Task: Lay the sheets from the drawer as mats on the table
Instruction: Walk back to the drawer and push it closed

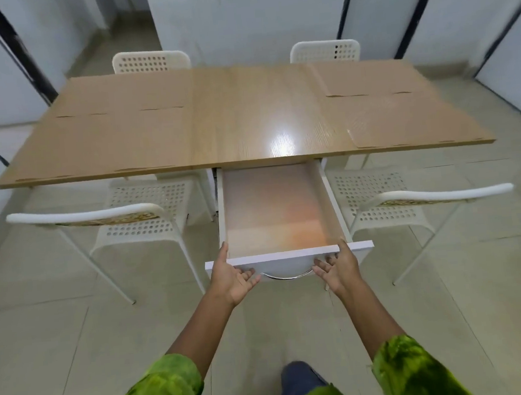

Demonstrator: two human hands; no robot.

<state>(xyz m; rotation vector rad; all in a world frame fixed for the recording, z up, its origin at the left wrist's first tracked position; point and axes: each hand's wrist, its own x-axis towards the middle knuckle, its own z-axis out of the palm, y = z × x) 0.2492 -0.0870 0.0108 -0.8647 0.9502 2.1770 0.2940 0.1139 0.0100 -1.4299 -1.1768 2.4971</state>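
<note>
A white drawer (355, 246) stands pulled out from under the wooden table (253, 117), and nothing shows on its bare bottom. Brown cardboard sheets lie flat as mats on the table: two on the left (126, 91) (105, 141) and two on the right (365, 77) (402, 120). My left hand (231, 274) presses the drawer front from the left with straight fingers, thumb on the top edge. My right hand (339, 267) does the same on the right side. The chrome handle (285, 277) sits between my hands.
Two white perforated chairs (136, 219) (387, 199) stand at the near side, left and right of the drawer. Two more chairs (152, 61) (325, 50) stand at the far side. White walls with black frames surround the tiled floor.
</note>
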